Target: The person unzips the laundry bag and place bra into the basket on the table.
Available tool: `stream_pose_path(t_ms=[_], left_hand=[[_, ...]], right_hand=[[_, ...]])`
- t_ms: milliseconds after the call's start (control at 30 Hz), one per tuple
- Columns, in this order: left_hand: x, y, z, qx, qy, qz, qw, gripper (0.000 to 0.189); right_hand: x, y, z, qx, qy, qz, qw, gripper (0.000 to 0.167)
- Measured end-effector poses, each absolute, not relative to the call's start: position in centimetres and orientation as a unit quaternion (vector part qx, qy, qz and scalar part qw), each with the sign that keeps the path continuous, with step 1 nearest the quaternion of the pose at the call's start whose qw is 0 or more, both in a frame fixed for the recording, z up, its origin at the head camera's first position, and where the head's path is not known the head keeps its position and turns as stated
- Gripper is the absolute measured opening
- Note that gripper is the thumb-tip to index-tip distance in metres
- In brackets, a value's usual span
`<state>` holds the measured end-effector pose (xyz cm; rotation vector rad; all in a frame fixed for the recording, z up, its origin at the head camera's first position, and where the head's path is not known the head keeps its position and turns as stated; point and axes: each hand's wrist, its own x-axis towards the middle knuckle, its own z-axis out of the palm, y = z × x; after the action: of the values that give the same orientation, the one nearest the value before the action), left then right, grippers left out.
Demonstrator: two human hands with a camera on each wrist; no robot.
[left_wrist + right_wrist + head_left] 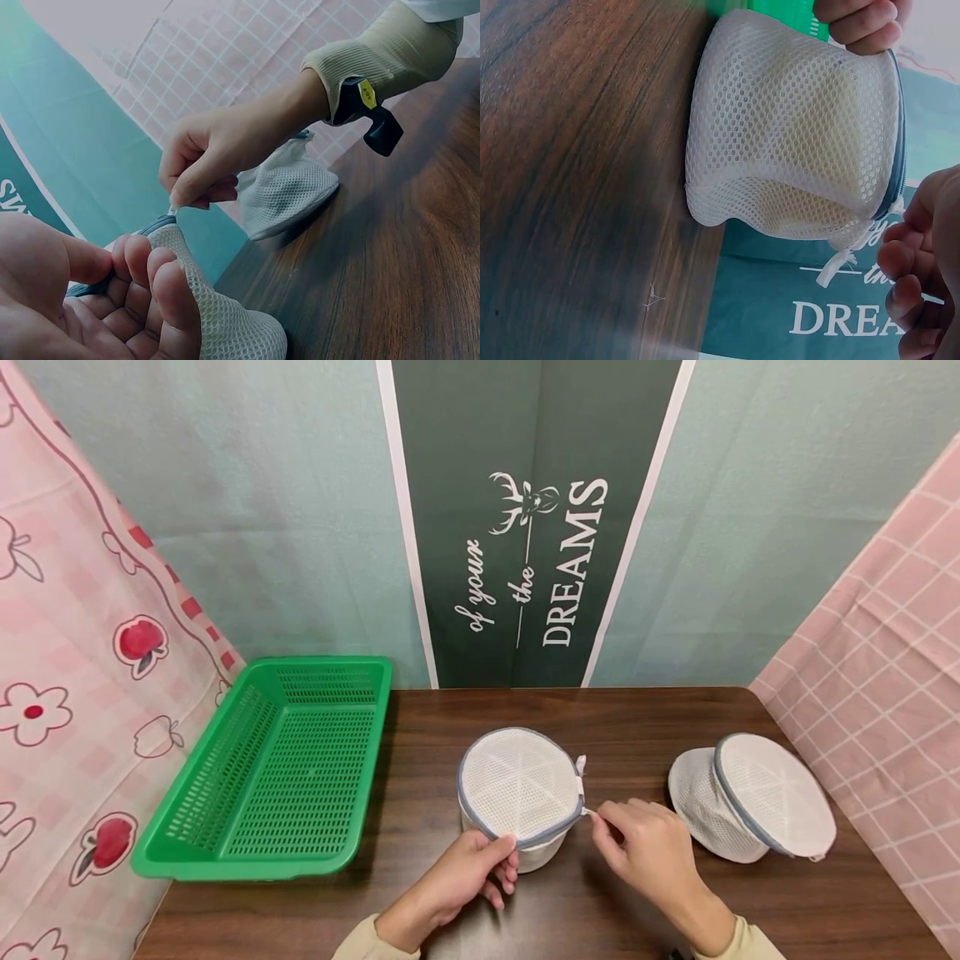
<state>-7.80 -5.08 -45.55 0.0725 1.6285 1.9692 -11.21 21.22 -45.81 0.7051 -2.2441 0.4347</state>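
Observation:
A round white mesh laundry bag (519, 787) with a grey-blue zipper rim stands upright on the table, its lid lying over the top. My left hand (471, 870) pinches the near edge of that rim between thumb and fingers. At the rim's right side, my right hand (647, 850) pinches the small white zipper pull. The left wrist view shows the right hand (214, 161) with thumb and finger together on the pull. From the right wrist, the bag's mesh side (780, 127) looks dented, and something pale yellowish shows through it.
A second white mesh bag (776, 793) leans tilted at the right of the wooden table (420, 910). On the left stands a green perforated plastic basket (360, 827). Printed cloths hang behind and at both sides, including a dark green panel with lettering (575, 564).

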Motion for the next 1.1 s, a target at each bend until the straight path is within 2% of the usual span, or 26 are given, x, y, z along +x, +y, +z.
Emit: stream_pose_path(t_ms=[733, 933, 1100], left_hand=[[-7.93, -5.02, -45.67, 0.024, 0.605, 0.741, 0.291, 0.031], [-8.0, -5.15, -45.73, 0.027, 0.607, 0.736, 0.299, 0.035], [-8.02, -5.38, -45.8, 0.027, 0.608, 0.732, 0.305, 0.039]], right_hand=[[-11.59, 21.25, -46.06, 0.243, -0.881, 0.162, 0.372, 0.022], [-11.54, 21.47, -46.14, 0.234, -0.894, 0.161, 0.346, 0.018], [-11.68, 21.63, -46.41, 0.234, -0.892, 0.154, 0.354, 0.015]])
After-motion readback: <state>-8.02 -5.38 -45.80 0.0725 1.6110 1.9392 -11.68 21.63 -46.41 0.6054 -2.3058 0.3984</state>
